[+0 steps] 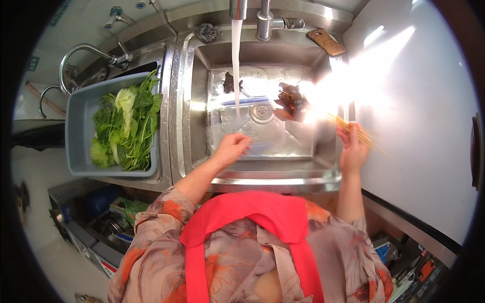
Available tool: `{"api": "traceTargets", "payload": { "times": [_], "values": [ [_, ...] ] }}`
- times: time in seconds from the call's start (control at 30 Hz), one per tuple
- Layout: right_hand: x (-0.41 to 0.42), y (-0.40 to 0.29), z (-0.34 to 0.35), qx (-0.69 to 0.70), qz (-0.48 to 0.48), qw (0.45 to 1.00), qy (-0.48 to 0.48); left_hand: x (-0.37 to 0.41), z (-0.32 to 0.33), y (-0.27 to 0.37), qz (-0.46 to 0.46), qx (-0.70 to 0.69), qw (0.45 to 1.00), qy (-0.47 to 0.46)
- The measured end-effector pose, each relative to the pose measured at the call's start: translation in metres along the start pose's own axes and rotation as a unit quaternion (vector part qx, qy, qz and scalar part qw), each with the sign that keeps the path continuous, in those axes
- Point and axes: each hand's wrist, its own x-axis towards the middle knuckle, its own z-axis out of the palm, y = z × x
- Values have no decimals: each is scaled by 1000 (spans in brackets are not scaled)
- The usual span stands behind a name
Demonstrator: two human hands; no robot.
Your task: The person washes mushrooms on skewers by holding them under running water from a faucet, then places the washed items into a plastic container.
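My right hand (353, 146) grips a bundle of thin wooden skewers (358, 130) over the right rim of the sink. On their far ends are dark brown, glossy pieces, apparently wood ear mushroom (291, 102), over the basin; glare hides part of the skewers. My left hand (233, 148) is over the near side of the basin with its fingers curled. It is blurred, and whether it pinches anything cannot be seen. Below it, a clear plastic bag with a blue strip (246, 101) lies on the wet sink floor. Another dark piece (229, 82) lies at the back left of the basin.
Water (236, 57) runs from the faucet (238, 9) into the steel sink (257, 53). A scouring pad (207, 33) and a brown sponge-like block (326, 42) sit on the back rim. Leafy greens (129, 125) fill a grey-blue tub (81, 166) at left. A white counter (413, 151) adjoins at right.
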Motion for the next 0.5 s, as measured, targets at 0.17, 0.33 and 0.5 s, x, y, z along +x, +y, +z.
{"api": "traceTargets", "payload": {
  "times": [0.17,0.33,0.5],
  "values": [
    [-35,1,21,-167,-201,961,-92,4,71,83,-72,-335,909,-236],
    [-45,20,27,-296,-349,882,-111,39,112,99,-63,-399,868,-288],
    [-19,11,8,-398,-259,860,-188,49,120,70,-116,-269,930,-220]
  ]
}}
